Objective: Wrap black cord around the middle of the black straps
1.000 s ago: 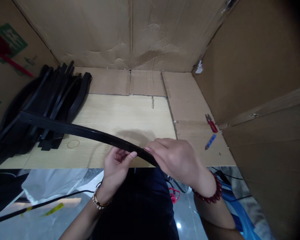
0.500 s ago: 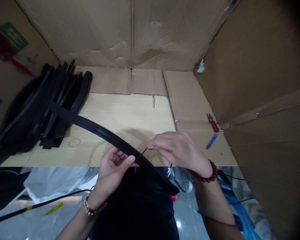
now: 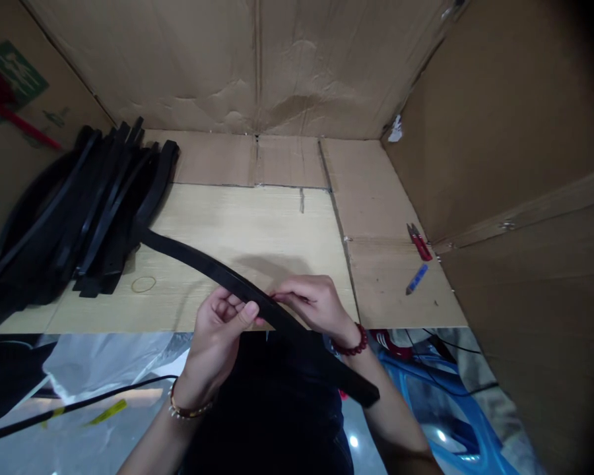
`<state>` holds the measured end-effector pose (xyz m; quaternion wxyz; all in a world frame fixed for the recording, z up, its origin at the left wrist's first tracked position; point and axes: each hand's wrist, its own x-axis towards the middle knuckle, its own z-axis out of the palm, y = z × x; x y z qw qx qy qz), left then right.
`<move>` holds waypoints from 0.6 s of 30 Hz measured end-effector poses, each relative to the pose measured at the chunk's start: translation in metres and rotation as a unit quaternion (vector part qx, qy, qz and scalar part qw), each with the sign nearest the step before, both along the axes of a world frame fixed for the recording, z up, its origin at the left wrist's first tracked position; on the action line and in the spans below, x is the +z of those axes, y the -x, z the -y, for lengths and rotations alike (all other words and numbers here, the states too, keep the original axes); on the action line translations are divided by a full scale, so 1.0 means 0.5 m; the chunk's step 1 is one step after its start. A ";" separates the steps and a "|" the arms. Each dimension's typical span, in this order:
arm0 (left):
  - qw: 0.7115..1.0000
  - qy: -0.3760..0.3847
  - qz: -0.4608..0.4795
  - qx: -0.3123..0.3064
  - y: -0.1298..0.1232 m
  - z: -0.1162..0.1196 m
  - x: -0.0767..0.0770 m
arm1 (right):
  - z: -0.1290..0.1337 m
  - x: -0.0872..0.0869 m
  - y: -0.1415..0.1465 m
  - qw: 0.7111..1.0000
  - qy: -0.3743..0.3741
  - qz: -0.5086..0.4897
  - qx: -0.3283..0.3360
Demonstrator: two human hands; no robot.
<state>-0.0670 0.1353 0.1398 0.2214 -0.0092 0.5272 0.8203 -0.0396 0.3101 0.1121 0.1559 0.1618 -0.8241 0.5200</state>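
Cardboard walls (image 3: 188, 59): three, enclosing the work area.

Worktop (image 3: 257, 218): pale board, bordered by cardboard at back and right.

Heap of black strips (image 3: 79, 211): curved, tangled, at the worktop's left.

Black strip (image 3: 202, 260): one, slanting from beside the heap across the front edge; its near end overhung the floor. Whether its far end touched the heap could not be told. Probable hazard: the overhanging end tipping or twisting the piece, should the thumb ease; the far end, if swung, might have snagged the heap.

Left hand (image 3: 222, 323): pinching the strip mid-length, thumb on its face.

Right hand (image 3: 317, 303): fingertips bunched at the far edge; whether they gripped anything could not be told. A slip there seemed possible.

Snips (image 3: 419, 243): red-handled, at right, well apart.

Thin ring (image 3: 143, 284): lying near the heap.
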 end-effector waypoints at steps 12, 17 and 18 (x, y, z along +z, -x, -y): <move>0.996 0.002 -0.060 0.064 0.010 -0.021 -0.013 | 0.135 -0.048 -0.045 0.965 0.127 -0.009 -0.230; 0.996 -0.001 -0.063 0.068 0.008 -0.037 -0.026 | 0.199 -0.065 -0.038 0.931 0.089 -0.077 -0.344; 0.995 0.007 -0.061 0.078 0.008 -0.040 -0.028 | 0.206 -0.061 -0.035 0.928 0.060 -0.095 -0.356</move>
